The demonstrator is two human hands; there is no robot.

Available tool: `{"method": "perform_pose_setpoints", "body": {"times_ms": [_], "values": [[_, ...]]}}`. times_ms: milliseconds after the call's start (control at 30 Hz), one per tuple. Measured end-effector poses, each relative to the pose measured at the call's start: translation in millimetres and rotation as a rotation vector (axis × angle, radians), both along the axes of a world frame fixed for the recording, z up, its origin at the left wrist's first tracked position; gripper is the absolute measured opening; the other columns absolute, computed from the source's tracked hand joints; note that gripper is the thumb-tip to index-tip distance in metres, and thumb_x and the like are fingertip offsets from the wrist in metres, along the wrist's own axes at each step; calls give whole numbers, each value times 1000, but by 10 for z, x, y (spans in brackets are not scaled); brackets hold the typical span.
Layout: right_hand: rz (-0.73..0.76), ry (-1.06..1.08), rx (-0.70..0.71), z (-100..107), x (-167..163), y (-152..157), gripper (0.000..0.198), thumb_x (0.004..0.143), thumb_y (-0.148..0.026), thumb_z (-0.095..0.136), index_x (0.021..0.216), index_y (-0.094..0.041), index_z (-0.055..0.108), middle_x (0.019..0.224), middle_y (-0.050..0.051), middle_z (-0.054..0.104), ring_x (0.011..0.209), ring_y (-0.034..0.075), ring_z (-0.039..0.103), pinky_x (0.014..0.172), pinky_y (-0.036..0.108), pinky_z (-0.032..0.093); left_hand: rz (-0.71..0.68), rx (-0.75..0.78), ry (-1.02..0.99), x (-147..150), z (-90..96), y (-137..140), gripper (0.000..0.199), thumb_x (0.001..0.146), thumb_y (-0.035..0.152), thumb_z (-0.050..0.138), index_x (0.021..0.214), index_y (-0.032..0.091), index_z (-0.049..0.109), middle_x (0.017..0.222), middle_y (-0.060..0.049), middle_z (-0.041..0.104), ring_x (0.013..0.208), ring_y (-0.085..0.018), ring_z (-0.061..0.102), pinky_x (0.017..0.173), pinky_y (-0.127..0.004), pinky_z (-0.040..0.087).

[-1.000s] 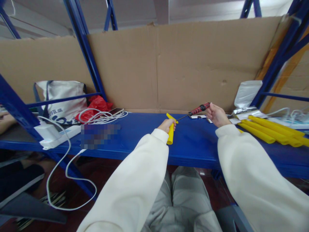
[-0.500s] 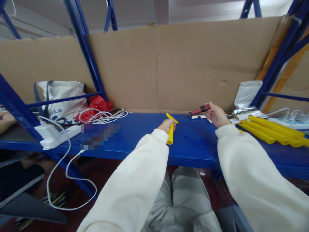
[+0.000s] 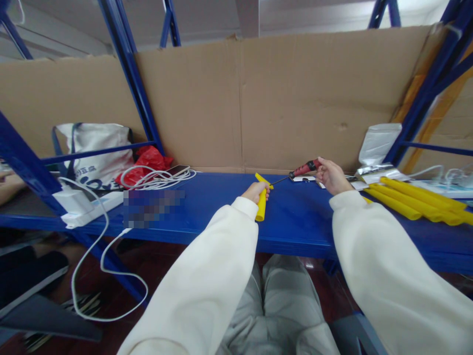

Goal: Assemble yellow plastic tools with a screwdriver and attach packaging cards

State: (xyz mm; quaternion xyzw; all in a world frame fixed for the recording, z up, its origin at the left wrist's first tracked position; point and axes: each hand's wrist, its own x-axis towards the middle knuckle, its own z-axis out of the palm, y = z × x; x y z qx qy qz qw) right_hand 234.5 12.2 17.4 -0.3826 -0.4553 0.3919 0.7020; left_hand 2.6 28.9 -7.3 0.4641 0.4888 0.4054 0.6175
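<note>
My left hand (image 3: 256, 192) is wrapped round a yellow tube-like piece (image 3: 260, 207), which stands tilted over the middle of the blue bench. A flat yellow end pokes out above my fingers. My right hand (image 3: 332, 175) grips the butt of a screwdriver (image 3: 303, 169) with a red and black handle. Its thin shaft slants down to the left and reaches the yellow piece beside my left fingers. My left hand hides where the tip meets the piece.
Several yellow tubes (image 3: 417, 199) lie at the right, near a silver foil pouch (image 3: 380, 143). On the left are a power strip (image 3: 92, 209), a coiled white cable (image 3: 158, 178), a red plastic bag (image 3: 153, 159) and a cloth bag (image 3: 96, 148). Cardboard (image 3: 288, 98) walls the back.
Almost nothing differs. My right hand and the screwdriver have shifted very slightly, while my left hand keeps the yellow piece in the same place.
</note>
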Motion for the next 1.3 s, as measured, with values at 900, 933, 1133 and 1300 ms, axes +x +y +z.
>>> {"method": "perform_pose_setpoints", "body": {"times_ms": [900,933,1133,1300], "values": [[22,-16,-37,14,-10,-23,45,67,-48,78,62,-21,43,46,-7,42,36,6,37,33,20,31,-1,13,27,-4,-16,28,17,74,1,47,64,15,49,46,3,42,39,-7,37,40,-19,32],[19,-14,-31,17,-14,-28,43,66,-47,79,63,-21,44,46,-7,43,37,6,38,33,20,31,-3,15,27,-5,-17,28,17,74,1,47,65,15,49,46,4,42,39,-7,37,40,-19,32],[16,-17,-6,37,-53,-54,39,61,-40,84,70,-20,52,50,-7,46,41,6,42,35,17,34,0,11,15,-6,-8,11,18,76,3,47,63,16,49,47,3,43,39,-7,37,41,-19,31],[-3,-62,-6,20,-50,-56,42,62,-44,83,66,-21,48,46,-7,43,38,5,37,33,17,32,10,5,17,-7,-10,8,19,76,2,47,63,16,48,48,3,43,39,-7,37,41,-18,31]]}}
